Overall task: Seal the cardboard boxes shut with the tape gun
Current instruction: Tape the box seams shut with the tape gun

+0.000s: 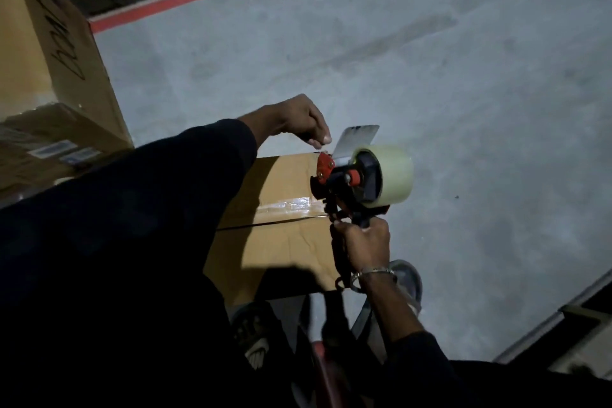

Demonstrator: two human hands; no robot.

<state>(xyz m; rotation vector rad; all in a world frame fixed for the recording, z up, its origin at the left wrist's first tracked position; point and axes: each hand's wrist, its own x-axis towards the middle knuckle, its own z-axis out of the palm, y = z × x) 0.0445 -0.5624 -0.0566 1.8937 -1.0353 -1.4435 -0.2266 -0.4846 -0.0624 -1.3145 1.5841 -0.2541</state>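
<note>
I've got the tape gun (351, 182) in my R hand (364, 243), fingers wrapped round its handle, roll (394, 175) facing right, above the cardboard box (281, 242) on the concrete floor (430, 76). L hand (298, 119) pinches the loose tape end (356, 139) w/ thumb and fingertips. Short tape strip (288, 204) beside the flap seam; bigger boxes (49, 60) at left.

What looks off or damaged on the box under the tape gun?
The box has creases near its right edge, and a dark gap shows along the flap seam. The shiny tape strip lies beside that gap, not over it, so the seam looks unsealed there.
</note>
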